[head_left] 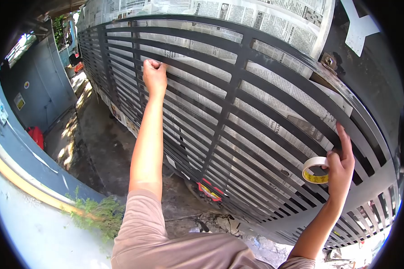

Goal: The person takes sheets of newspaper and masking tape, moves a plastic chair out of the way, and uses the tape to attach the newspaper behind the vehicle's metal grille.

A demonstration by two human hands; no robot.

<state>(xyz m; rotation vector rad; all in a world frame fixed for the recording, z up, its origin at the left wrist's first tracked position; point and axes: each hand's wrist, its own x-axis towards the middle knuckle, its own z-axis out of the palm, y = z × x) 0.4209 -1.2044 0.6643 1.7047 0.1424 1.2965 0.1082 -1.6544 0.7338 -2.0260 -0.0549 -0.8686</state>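
Observation:
A dark slatted metal gate [231, 94] stretches across the view, with newspaper sheets [274, 94] behind its slats. My left hand [155, 78] is closed in a pinch against the upper slats, left of the middle upright. What its fingers hold, if anything, is hidden. Around the thumb side of my right hand [341, 168] hangs a roll of masking tape [318, 162], white outside with a yellow inner core. The right fingers reach up against a slat and the newspaper edge near the gate's right end.
More newspaper [175, 8] covers the surface above the gate. A metal bracket [329, 62] projects at the upper right. Below stands a red and yellow object [209, 190]. To the left are a grey metal door [42, 80], a red item [36, 136] and a green plant [98, 217].

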